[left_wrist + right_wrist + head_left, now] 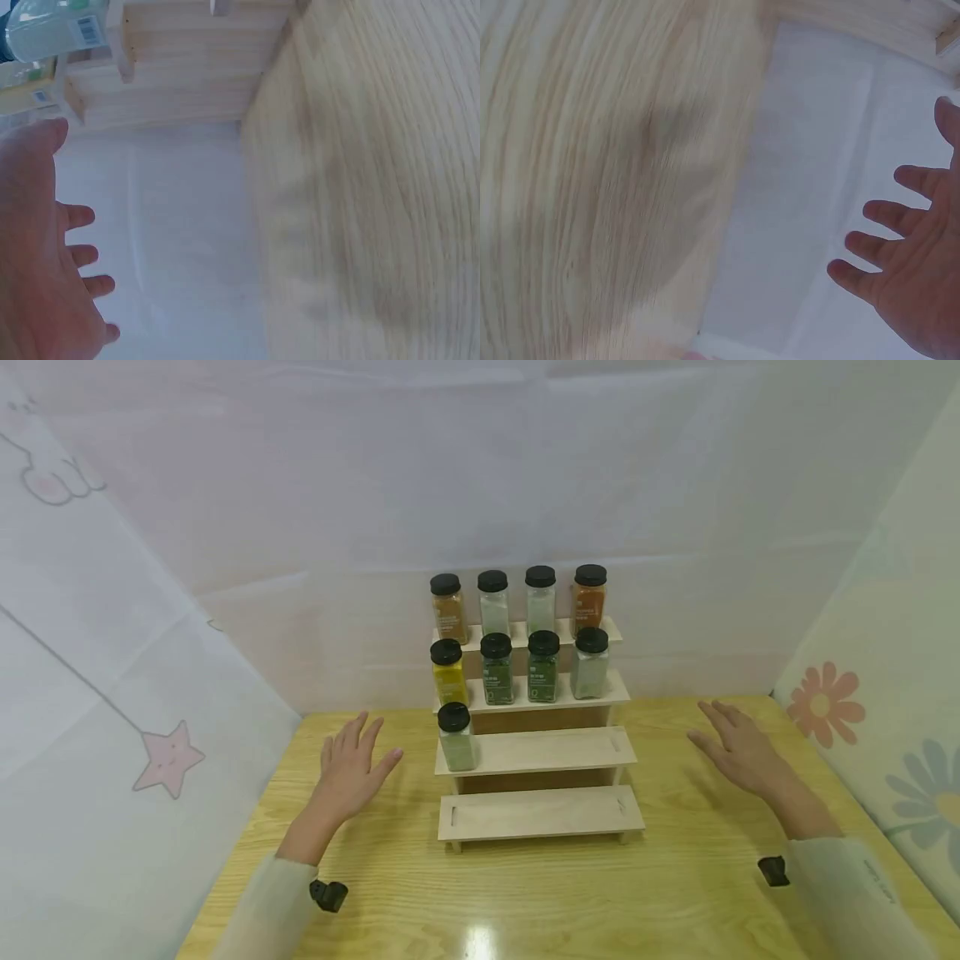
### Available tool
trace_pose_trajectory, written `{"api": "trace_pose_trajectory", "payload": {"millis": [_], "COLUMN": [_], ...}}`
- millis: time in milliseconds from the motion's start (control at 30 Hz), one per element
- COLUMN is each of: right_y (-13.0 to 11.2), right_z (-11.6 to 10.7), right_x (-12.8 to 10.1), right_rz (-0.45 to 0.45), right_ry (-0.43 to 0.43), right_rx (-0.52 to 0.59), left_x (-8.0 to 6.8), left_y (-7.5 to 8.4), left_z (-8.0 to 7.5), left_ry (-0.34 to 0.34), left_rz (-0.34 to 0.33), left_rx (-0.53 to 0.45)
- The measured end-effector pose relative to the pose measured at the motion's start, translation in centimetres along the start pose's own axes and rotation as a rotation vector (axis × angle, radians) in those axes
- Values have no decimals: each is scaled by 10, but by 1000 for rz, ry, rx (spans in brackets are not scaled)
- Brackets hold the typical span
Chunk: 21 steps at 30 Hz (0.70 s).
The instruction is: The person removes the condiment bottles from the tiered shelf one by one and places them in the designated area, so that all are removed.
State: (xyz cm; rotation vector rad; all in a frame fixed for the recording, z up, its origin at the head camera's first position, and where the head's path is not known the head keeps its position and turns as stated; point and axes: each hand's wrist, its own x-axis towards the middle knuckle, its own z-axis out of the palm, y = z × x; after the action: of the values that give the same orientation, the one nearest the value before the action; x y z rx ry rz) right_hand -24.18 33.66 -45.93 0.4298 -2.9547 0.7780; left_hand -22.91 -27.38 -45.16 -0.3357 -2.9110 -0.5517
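- Left grip [352, 772], left of centre, and right grip [742, 750], at right: fingers apart, nothing held
- Best handling, I judge from here: approach sidelong, steady the rack [542, 814], keep jars [498, 681] upright
- The rack, frame centre: pale wood, four-tiered; nine black-capped jars, eight above, one at the third tier's left end

Screened booth, by the look; wider room cannot be told. Pale sheets [487, 468] wall the table [570, 893] left, right and far. Printed star [169, 758] left, flowers [822, 705] right. Spice jars [498, 682] on stepped rack [540, 812] lend a household note.
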Motion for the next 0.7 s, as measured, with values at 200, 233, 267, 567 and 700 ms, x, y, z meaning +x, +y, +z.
{"api": "trace_pose_trajectory", "payload": {"millis": [200,233,267,567,700], "right_y": [-15,-17,-20,-41,-49], "right_z": [2,3,4,6,9], "right_x": [2,2,2,5,8], "right_rz": [26,29,34,115,133], "right_ry": [-24,-25,-27,-57,-89], "right_rx": [164,180,193,403,555], "left_x": [0,0,0,11,15], "left_y": [14,17,20,44,50], "left_z": [-7,-8,-9,-16,-17], "left_ry": [7,0,-2,74,100], "left_rz": [59,59,59,128,170], "left_rx": [-136,-159,-175,-364,-467]}}
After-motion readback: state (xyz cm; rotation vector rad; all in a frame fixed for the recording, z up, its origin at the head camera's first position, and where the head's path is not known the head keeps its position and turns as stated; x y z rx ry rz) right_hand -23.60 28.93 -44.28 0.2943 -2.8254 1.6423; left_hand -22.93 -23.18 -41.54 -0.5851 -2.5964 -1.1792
